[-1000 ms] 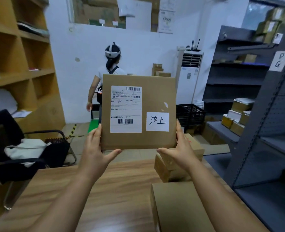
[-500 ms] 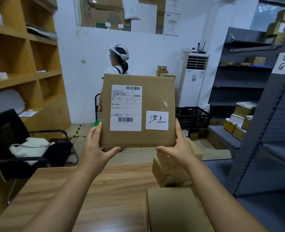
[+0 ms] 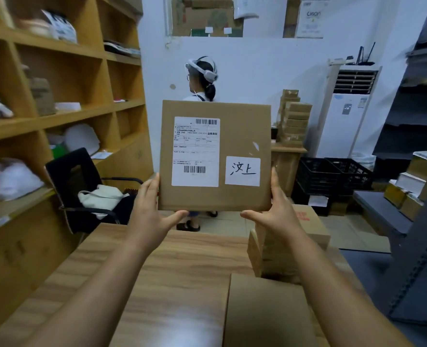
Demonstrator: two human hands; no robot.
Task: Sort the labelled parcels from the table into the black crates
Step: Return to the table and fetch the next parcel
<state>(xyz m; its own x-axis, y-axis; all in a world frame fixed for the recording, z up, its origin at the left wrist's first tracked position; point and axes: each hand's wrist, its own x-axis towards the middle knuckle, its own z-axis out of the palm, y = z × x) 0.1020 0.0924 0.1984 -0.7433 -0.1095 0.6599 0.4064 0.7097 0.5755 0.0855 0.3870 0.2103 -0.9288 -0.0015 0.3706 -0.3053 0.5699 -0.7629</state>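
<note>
Both hands, left hand (image 3: 152, 214) and right hand (image 3: 276, 211), are gripping the labelled parcel (image 3: 215, 156) upright above the surface (image 3: 157, 284); the label is probably being read; next it needs carrying to the black crates (image 3: 332, 174) far right.

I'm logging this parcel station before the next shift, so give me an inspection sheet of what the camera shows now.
Surface: wooden table, woodgrain top.
Job's things: labelled parcel held upright above the table, label facing the camera; black crates on the floor beyond.
Clutter: plain boxes on the table's right side.
Grippers: left hand and right hand grip the parcel's lower corners.
Cables: nothing seen.
Surroundings: wooden shelves left, grey racking right, black chair, another person behind the parcel.
</note>
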